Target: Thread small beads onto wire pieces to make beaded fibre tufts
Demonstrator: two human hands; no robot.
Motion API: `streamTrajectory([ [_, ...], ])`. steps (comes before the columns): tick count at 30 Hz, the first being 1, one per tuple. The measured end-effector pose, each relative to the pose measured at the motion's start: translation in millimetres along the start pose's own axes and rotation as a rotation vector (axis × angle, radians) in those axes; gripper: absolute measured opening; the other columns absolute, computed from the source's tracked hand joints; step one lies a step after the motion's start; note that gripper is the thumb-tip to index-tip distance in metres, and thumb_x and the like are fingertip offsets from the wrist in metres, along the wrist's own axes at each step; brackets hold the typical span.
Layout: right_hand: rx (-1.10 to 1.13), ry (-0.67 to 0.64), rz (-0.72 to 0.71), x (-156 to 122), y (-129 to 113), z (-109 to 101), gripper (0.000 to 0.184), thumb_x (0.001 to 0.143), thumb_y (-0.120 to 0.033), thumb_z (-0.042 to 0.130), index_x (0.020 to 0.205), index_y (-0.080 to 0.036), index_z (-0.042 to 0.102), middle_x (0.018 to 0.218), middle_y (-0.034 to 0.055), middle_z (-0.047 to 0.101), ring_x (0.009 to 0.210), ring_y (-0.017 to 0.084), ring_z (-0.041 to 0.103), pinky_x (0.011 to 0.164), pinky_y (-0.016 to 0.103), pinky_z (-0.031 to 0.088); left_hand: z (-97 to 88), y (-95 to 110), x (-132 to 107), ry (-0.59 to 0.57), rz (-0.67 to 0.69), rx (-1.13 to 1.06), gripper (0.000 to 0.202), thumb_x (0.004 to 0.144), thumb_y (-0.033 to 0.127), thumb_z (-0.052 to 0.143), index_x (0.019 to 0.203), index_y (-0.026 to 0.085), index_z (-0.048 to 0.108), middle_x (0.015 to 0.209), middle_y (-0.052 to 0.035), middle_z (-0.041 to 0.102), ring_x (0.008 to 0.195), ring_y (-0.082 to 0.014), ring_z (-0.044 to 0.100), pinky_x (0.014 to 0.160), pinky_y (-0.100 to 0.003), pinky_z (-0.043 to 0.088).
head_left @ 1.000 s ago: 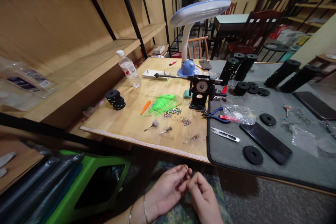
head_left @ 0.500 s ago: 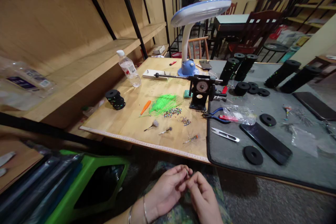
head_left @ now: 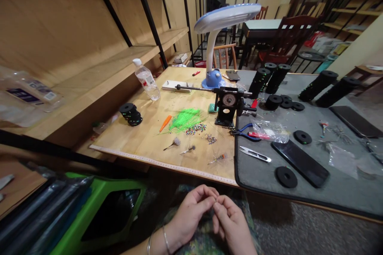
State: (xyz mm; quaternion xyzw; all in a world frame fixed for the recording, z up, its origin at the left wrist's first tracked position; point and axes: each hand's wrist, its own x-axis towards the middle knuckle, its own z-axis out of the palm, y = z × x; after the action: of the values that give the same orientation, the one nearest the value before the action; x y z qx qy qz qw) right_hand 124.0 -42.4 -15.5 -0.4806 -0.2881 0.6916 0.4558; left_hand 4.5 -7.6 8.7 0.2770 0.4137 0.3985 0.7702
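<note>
My left hand (head_left: 196, 211) and my right hand (head_left: 231, 219) meet fingertip to fingertip above my lap, just below the table's front edge. Thumb and forefinger of each are pinched together. Whatever lies between them is too small or too hidden to name. On the wooden table (head_left: 143, 137) beyond are a heap of green strands (head_left: 187, 119), many-coloured beads (head_left: 196, 128), smaller metallic bits (head_left: 211, 139) and an orange-handled tool (head_left: 165, 123). A small bundle with an orange part (head_left: 220, 158) lies nearest my hands.
A black hand-cranked winder (head_left: 227, 103) stands mid-table before a lamp (head_left: 213, 77). The grey mat (head_left: 281, 191) holds thread snips (head_left: 255, 153), blue-handled pliers (head_left: 247, 130), a dark phone (head_left: 301, 163) and black foam spools (head_left: 286, 177). A water bottle (head_left: 147, 80) stands left.
My fingertips have come closer together, and the small glint seen earlier at my left fingers is now covered. The camera view has shifted slightly; the things on the table stay put.
</note>
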Motion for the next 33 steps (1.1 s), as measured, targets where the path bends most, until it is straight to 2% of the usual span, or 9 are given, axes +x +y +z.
streamTrajectory([
  [4, -0.089, -0.033, -0.056, 0.0, -3.7, -2.2, 0.045, 0.080, -0.062, 0.059, 0.081, -0.017, 0.053, 0.039, -0.0123, 0.038, 0.035, 0.005, 0.024, 0.039, 0.017, 0.017, -2.7, 4.4, -0.3, -0.027, 0.098, 0.141, 0.013, 0.076, 0.023, 0.071, 0.070, 0.015, 0.062, 0.087, -0.0054, 0.064, 0.086, -0.0174, 0.057, 0.083, -0.028, 0.041],
  [7, -0.233, -0.019, -0.116, -2.3, -10.8, -4.1, 0.042, 0.085, -0.059, 0.054, 0.078, -0.017, 0.053, 0.045, -0.0108, 0.037, 0.039, 0.007, 0.029, 0.041, 0.018, 0.022, -2.8, 10.0, 0.8, -0.018, 0.144, 0.186, 0.015, 0.079, 0.025, 0.068, 0.072, 0.015, 0.060, 0.084, -0.0037, 0.064, 0.077, -0.0138, 0.055, 0.075, -0.025, 0.041],
  [10, -0.469, -0.006, -0.203, -5.8, -24.6, -6.1, 0.037, 0.089, -0.050, 0.050, 0.073, -0.017, 0.055, 0.051, -0.0064, 0.044, 0.047, 0.010, 0.040, 0.047, 0.020, 0.031, 0.4, 18.5, 2.7, -0.034, 0.140, 0.118, 0.016, 0.082, 0.028, 0.065, 0.076, 0.016, 0.056, 0.081, -0.0023, 0.064, 0.061, -0.0088, 0.048, 0.062, -0.022, 0.039],
  [13, -0.705, -0.049, -0.325, -9.5, -43.7, -8.7, 0.029, 0.092, -0.037, 0.049, 0.074, -0.017, 0.060, 0.062, -0.0014, 0.057, 0.058, 0.013, 0.052, 0.056, 0.021, 0.037, 6.9, 29.7, 4.6, -0.112, 0.107, 0.031, 0.020, 0.083, 0.031, 0.063, 0.076, 0.017, 0.051, 0.069, -0.0003, 0.060, 0.058, -0.0099, 0.049, 0.058, -0.023, 0.039],
  [15, -0.842, -0.102, -0.409, -11.3, -57.0, -10.6, 0.022, 0.092, -0.028, 0.048, 0.080, -0.018, 0.063, 0.072, 0.0007, 0.065, 0.066, 0.014, 0.058, 0.062, 0.021, 0.040, 11.6, 38.1, 5.8, -0.185, 0.107, 0.070, 0.022, 0.084, 0.034, 0.062, 0.075, 0.017, 0.050, 0.062, 0.0012, 0.056, 0.057, -0.0112, 0.050, 0.058, -0.023, 0.040],
  [21, -1.331, -0.173, -0.581, -10.1, -86.7, -17.9, 0.016, 0.089, -0.016, 0.051, 0.083, -0.021, 0.065, 0.075, 0.0019, 0.069, 0.070, 0.016, 0.062, 0.063, 0.023, 0.038, 17.8, 60.2, 8.1, -0.342, 0.288, 0.607, 0.020, 0.089, 0.029, 0.050, 0.074, 0.017, 0.052, 0.061, 0.0015, 0.051, 0.058, -0.0118, 0.047, 0.060, -0.024, 0.039],
  [26, -1.639, -0.134, -0.544, -9.5, -115.5, -29.4, 0.015, 0.090, -0.018, 0.052, 0.080, -0.020, 0.064, 0.073, 0.0030, 0.070, 0.067, 0.018, 0.063, 0.058, 0.025, 0.035, 10.7, 77.4, 14.2, -0.396, 0.540, 1.041, 0.016, 0.088, 0.014, 0.043, 0.077, 0.018, 0.055, 0.067, -0.0003, 0.056, 0.062, -0.0129, 0.051, 0.060, -0.022, 0.039],
  [29, -1.719, -0.125, -0.526, -7.3, -139.2, -38.6, 0.016, 0.091, -0.020, 0.052, 0.080, -0.021, 0.064, 0.072, 0.0023, 0.070, 0.067, 0.018, 0.064, 0.058, 0.025, 0.034, 2.2, 89.1, 19.2, -0.359, 0.623, 1.127, 0.017, 0.086, 0.012, 0.043, 0.079, 0.019, 0.057, 0.067, -0.0009, 0.056, 0.063, -0.0146, 0.052, 0.060, -0.023, 0.039],
  [33, -1.792, -0.115, -0.542, 4.3, -161.4, -57.4, 0.021, 0.092, -0.024, 0.050, 0.077, -0.021, 0.064, 0.071, 0.0024, 0.069, 0.066, 0.018, 0.063, 0.058, 0.026, 0.036, -10.6, 101.0, 22.8, -0.232, 0.665, 1.129, 0.019, 0.086, 0.015, 0.046, 0.075, 0.021, 0.060, 0.066, -0.0018, 0.056, 0.062, -0.0166, 0.052, 0.060, -0.025, 0.038],
])
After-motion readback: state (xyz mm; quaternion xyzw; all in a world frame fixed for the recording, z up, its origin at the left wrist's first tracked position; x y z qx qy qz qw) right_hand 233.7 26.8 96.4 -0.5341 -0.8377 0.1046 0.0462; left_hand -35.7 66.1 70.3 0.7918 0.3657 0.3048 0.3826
